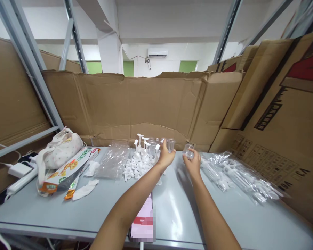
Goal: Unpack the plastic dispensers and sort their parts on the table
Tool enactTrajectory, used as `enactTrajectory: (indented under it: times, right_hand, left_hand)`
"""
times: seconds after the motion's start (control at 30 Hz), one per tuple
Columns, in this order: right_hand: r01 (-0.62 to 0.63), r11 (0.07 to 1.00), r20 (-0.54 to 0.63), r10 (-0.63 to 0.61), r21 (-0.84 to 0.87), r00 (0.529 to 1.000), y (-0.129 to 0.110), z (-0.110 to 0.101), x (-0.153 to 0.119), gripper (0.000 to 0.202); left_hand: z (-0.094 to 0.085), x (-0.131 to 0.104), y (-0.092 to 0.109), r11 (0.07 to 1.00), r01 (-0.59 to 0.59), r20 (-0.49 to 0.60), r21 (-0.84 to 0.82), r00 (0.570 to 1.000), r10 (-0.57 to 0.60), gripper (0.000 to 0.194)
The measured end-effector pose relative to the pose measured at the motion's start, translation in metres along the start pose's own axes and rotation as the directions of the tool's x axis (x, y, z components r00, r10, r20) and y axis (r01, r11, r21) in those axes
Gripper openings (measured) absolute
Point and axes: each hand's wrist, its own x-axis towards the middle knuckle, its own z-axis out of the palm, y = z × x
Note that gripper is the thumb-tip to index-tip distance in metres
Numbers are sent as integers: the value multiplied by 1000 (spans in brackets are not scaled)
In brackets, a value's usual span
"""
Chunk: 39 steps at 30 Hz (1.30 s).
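Near the back of the grey table, my left hand (167, 155) has its fingers around a clear plastic cup (170, 144). To its right, my right hand (193, 160) holds another clear cup (188, 150) between thumb and fingers. The two hands are apart. Beside my left hand lies a heap of small white plastic parts (138, 164), some with upright stems. More clear cups (151, 146) stand behind the heap, partly hidden.
On the right lie clear bags of white parts (240, 175). An empty clear bag (113, 161), a snack packet (67, 168) and a cloth pouch (61, 147) are on the left. A phone (143, 222) lies at the front edge. Cardboard (141, 104) walls the back.
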Motion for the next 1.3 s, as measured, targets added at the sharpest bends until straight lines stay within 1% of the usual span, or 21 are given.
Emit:
enactTrajectory:
  times: [0.07,0.1,0.17,0.23,0.27,0.33,0.4,0.43,0.5,0.57,0.67,0.8,0.9,0.93,0.97,1.0,1.03,1.07,1.17,1.23,1.3]
  right_hand:
    - [-27,999,5,27,21,1000,0,1,-1,59]
    - [-66,997,14,65,38,998,1,1,-1,69]
    - [-194,977,41,191,93,981,3,3,-1,82]
    - [-314,937,78,305,152,949,7,4,0,83]
    - [-351,919,99,338,178,936,8,5,0,79]
    - [-387,895,142,363,224,921,10,8,-1,65]
    - [-413,870,187,374,268,909,11,10,-3,55]
    - [-428,854,208,380,294,901,10,12,-4,52]
    - [-458,818,246,392,348,886,8,15,-7,48]
    - [-492,772,290,401,404,869,4,18,-9,44]
    - [-550,688,382,402,474,832,-3,20,-9,35]
    - [-605,589,491,366,536,791,-16,12,-5,25]
    - [-646,458,569,312,611,761,-27,2,-4,27]
    - [-660,426,595,295,619,748,-30,0,-4,30]
    - [-673,417,617,281,611,735,-33,-2,-4,32]
    - [-679,438,634,270,589,725,-34,-2,-4,33]
    - [-676,482,646,260,557,717,-34,-2,-4,34]
    - [-655,556,645,255,512,720,-33,0,-4,34]
    - [-503,797,570,254,334,781,-23,11,-3,34]
    - [-411,878,493,252,246,833,-13,22,-1,33]
    - [-351,908,420,233,230,877,-3,33,1,31]
  left_hand:
    - [-1,-11,3,1000,7,46,6,999,-7,81]
    - [-3,-19,4,1000,8,79,19,997,-9,79]
    - [-10,-38,7,998,6,178,62,984,-16,75]
    - [-22,-61,13,991,-21,304,132,952,-20,69]
    - [-29,-72,17,984,-47,380,172,925,-23,66]
    - [-47,-93,26,968,-90,442,233,897,-23,60]
    - [-68,-108,36,950,-139,435,279,900,3,48]
    - [-78,-113,40,940,-156,433,303,901,10,45]
    - [-98,-117,44,913,-224,404,341,912,73,39]
    - [-116,-117,43,890,-276,362,362,922,139,35]
    - [-138,-111,33,883,-283,273,374,944,186,30]
    - [-152,-105,22,900,-257,144,352,965,219,24]
    - [-156,-103,19,905,-259,118,338,965,233,23]
    - [-156,-103,18,911,-246,106,330,969,223,23]
    - [-156,-103,17,920,-227,90,319,974,209,22]
    - [-156,-102,16,928,-207,73,310,978,194,21]
    - [-157,-101,15,934,-190,57,303,982,182,21]
    - [-157,-101,13,937,-182,44,299,983,177,20]
    - [-158,-100,11,931,-200,32,306,979,200,20]
    - [-158,-100,10,926,-216,36,311,976,215,20]
    - [-158,-100,9,923,-223,40,315,974,222,21]
